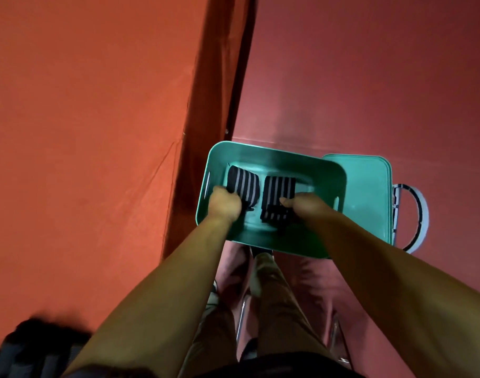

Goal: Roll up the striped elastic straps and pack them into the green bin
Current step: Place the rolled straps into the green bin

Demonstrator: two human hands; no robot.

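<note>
Head view: I am reaching both hands into the green bin (274, 159), which is sitting on the red floor (342, 91). My left hand (225, 204) is curling its fingers around the left rolled strap (244, 182). My right hand (301, 205) is gripping the right rolled strap (278, 189). Both striped rolls are lying inside the bin. The green lid (364, 192) is lying just beside the bin, on its right.

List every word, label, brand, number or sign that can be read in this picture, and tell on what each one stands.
No text can be read here.
The green bin and its lid: plain, no label shows.
The left striped roll, gripped by the left hand, and the right striped roll, gripped by the right hand: stripes only.
The black-and-white band beside the lid: dark marks, too blurred to read.
</note>
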